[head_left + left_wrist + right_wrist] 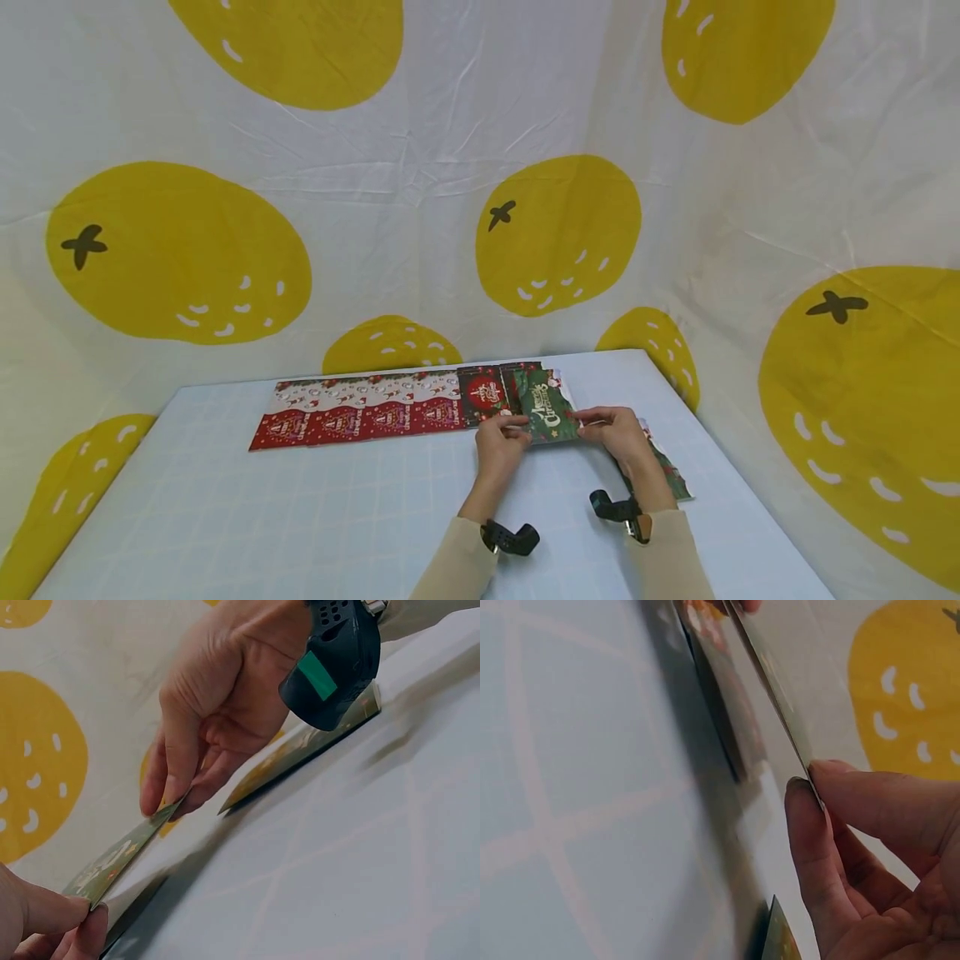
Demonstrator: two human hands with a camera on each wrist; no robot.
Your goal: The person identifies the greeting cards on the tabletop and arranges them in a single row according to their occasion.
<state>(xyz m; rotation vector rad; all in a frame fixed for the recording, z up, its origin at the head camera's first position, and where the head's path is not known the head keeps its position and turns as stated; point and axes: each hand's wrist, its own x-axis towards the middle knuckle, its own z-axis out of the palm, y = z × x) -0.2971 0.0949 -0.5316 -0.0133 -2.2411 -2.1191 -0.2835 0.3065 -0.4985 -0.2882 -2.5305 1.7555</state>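
Observation:
A green Christmas card (546, 407) with pale lettering is held between both hands, raised a little off the table at the right end of a row of cards. My left hand (498, 448) pinches its lower left corner between thumb and fingers. At the opposite edge, my right hand (621, 437) pinches the card, thumb on one face and fingers on the other in the right wrist view (885, 855). Dark red cards (483, 395) lie just left of it, partly covered by it. More green cards (670, 471) lie under the right forearm, mostly hidden.
Red and white Christmas cards (337, 410) overlap in a row toward the left along the back of the table. The pale checked tabletop (315, 517) meets a hanging cloth (420, 250) printed with yellow fruit. Each wrist wears a black camera (512, 538).

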